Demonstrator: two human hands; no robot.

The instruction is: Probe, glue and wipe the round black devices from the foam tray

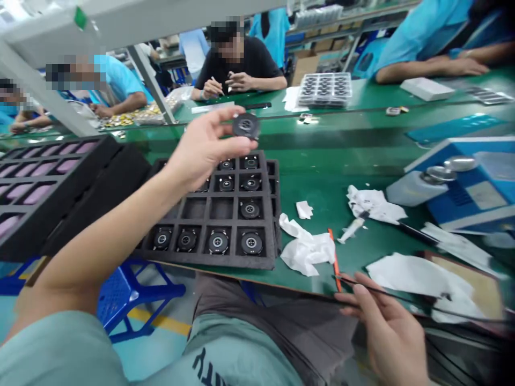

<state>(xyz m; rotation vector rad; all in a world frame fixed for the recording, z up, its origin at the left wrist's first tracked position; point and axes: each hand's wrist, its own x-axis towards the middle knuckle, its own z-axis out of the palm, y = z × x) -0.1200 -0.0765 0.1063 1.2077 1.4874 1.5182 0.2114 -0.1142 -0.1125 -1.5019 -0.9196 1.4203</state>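
My left hand point(205, 142) is raised above a black foam tray point(201, 258), pinching a round black watch case point(246, 126) by its edge. Several similar round pieces lie in the tray's square compartments, and two compartments in the third row show no piece. At the lower right, my right hand point(386, 327) holds a thin dark cable-like object point(378, 291) between thumb and fingers. Just beyond its fingertips an orange stick point(334, 260) lies on the green table point(314, 185), beside a crumpled white tissue point(308, 252).
Foam trays with purple-covered pieces point(44, 169) stand at the left. To the right are a white bottle point(418, 187), a blue machine point(470, 198), more tissues point(414, 273) and a small tube point(352, 229). Across the table, people work near a clear tray point(325, 91).
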